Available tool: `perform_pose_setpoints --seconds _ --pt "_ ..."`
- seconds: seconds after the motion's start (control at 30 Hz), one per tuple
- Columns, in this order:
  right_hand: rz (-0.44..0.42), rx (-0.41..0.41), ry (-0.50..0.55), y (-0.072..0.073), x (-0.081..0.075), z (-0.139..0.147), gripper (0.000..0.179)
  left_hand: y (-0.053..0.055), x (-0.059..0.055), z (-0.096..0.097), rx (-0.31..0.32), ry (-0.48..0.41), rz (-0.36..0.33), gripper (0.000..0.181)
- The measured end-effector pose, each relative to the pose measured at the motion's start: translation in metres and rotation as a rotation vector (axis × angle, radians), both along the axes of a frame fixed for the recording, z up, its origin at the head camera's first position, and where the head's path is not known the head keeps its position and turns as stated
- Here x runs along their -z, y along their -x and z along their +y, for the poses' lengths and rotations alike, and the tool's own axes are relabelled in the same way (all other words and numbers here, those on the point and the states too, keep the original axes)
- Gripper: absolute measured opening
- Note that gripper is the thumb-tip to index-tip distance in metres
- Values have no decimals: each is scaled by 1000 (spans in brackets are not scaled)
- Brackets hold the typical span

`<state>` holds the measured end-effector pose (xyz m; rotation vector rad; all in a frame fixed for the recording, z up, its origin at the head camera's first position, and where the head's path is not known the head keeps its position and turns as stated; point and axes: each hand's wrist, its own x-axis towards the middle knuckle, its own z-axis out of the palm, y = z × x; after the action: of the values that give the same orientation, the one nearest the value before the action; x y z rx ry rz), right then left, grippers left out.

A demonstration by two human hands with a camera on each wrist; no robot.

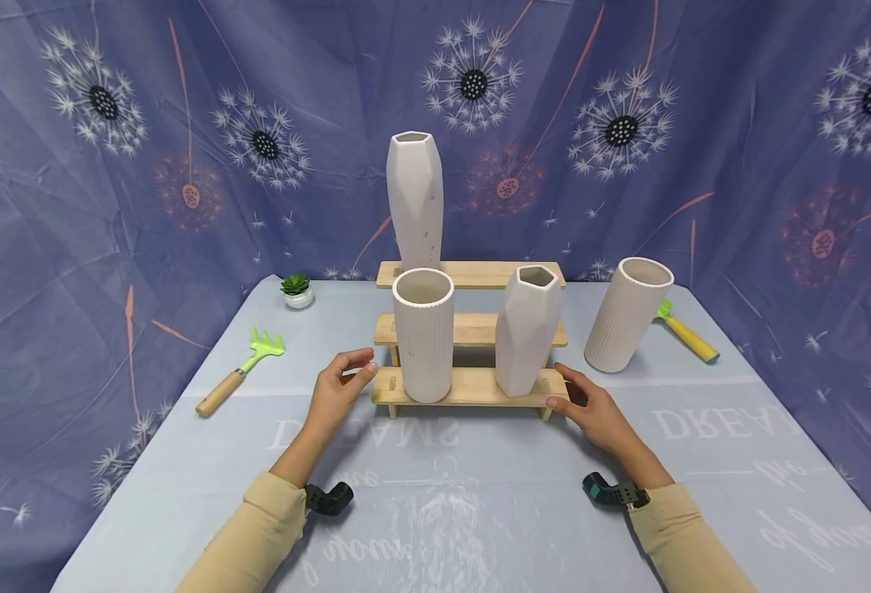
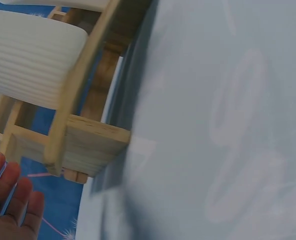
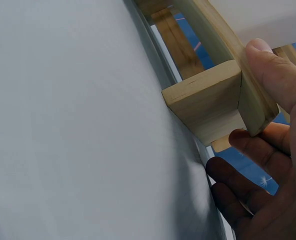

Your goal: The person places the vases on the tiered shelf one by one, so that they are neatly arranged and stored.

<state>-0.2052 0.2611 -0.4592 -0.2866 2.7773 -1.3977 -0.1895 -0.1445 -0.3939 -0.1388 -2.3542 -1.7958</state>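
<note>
A three-tier wooden stand (image 1: 472, 387) stands mid-table. On its bottom step, a ribbed white vase (image 1: 424, 346) is at the left and a faceted white vase (image 1: 526, 333) at the right. A taller faceted vase (image 1: 415, 193) stands on the top step at the left. My left hand (image 1: 342, 387) hovers by the stand's left end, its loosely bent fingers (image 2: 23, 195) apart from the wood in the left wrist view. At the other end, my right hand (image 1: 587, 408) pinches the bottom step (image 3: 260, 107), with the thumb on top and the index fingertip at its underside.
Another ribbed vase (image 1: 626, 317) stands on the table at the right, partly hiding a green tool with a yellow handle (image 1: 691, 339). At the left lie a small green hand rake (image 1: 239, 375) and a potted succulent (image 1: 298, 292). A patterned blue curtain (image 1: 317, 99) hangs behind.
</note>
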Motion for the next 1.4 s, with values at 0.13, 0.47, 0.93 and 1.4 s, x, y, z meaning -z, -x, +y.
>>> perform_pose_setpoints --seconds 0.13,0.47,0.93,1.4 --pt "-3 3 -21 2 2 0 71 1 7 -1 36 0 -42 36" --pt "-12 10 3 0 3 0 74 19 47 -10 111 101 -75 49" --pt "-6 7 0 0 3 0 74 23 54 -7 212 167 -19 58" --pt "4 10 -14 2 5 1 74 23 60 -5 243 169 -18 64"
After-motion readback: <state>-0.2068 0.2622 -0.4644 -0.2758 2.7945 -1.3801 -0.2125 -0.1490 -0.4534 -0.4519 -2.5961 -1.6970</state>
